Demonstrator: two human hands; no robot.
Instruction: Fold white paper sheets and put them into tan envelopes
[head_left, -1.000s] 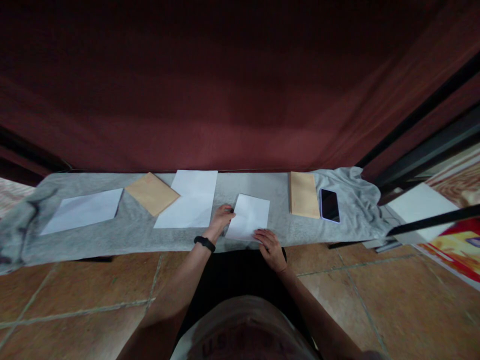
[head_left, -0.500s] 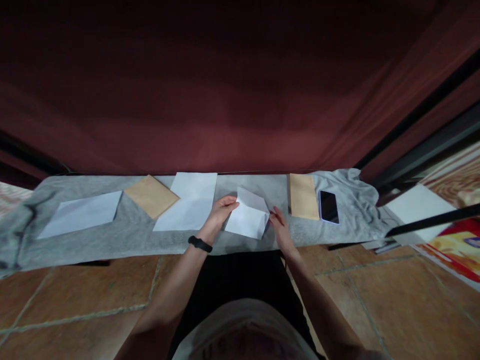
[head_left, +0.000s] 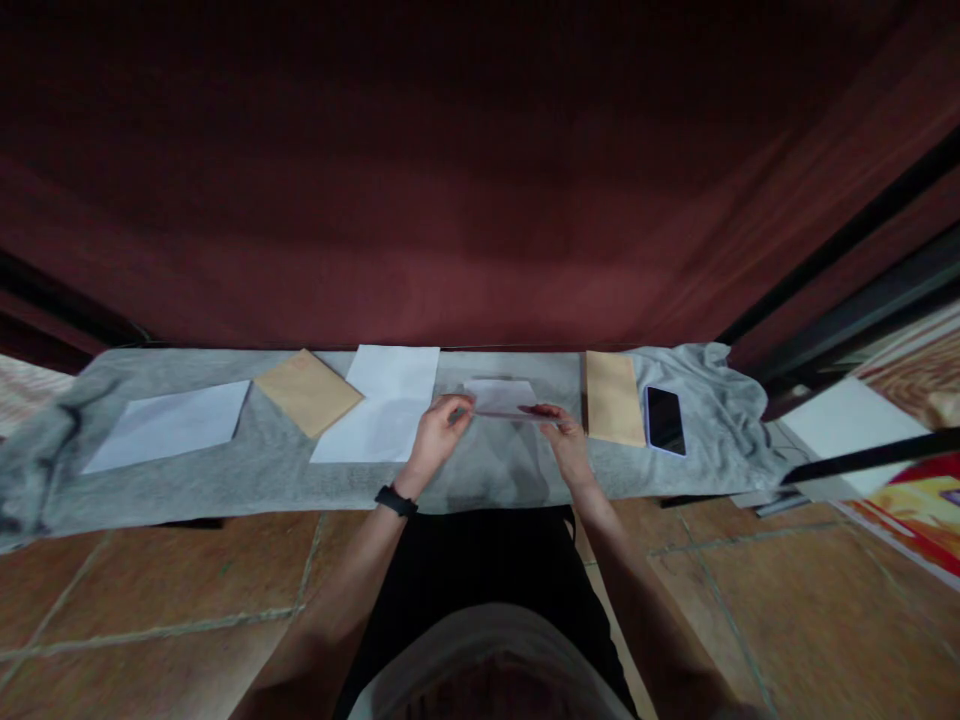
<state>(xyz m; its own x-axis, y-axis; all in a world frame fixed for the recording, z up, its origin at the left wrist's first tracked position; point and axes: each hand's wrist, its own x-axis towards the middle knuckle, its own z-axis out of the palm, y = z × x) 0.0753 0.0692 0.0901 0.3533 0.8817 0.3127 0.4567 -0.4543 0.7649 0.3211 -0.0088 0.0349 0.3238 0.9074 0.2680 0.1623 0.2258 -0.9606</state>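
Clamping the paper (head_left: pixel 499 396) by opposite ends in the left grip (head_left: pixel 441 428) and right grip (head_left: pixel 568 445), above the middle of the table (head_left: pixel 270 487). Having a white sheet (head_left: pixel 386 408) just to the left and a phone (head_left: pixel 666 420) farther to the right.

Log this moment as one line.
left hand: holding white paper, left edge | right hand: holding its right edge | right of hands: brown envelope, phone

A slim black fitness band (head_left: pixel 396 501) circles the left wrist (head_left: pixel 407 484). The pale top (head_left: pixel 491 622) carries dark, unreadable marks; the legwear (head_left: pixel 484 555) is plain black.
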